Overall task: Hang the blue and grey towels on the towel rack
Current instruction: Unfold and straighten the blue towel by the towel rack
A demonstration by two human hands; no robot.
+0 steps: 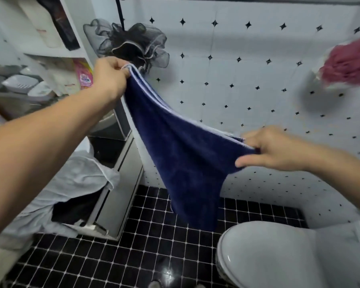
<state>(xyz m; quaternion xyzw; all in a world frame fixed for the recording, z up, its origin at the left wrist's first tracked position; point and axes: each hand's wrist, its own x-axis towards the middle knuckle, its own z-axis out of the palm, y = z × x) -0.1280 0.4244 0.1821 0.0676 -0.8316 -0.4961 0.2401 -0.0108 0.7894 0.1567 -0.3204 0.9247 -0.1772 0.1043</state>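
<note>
Both hands, left hand and right hand, have fingers clamped on the blue towel, stretching it in the air.

- The wall filled the upper right of the frame, white tile dotted with small black stars.
- The floor along the bottom was small black tiles with pale grout, a spot of light glinting at bottom centre.
- White shelves stood at upper left, cluttered and blurred.
- A white toilet lid sat at lower right.
- A dark mesh sponge hung at top centre.
</note>
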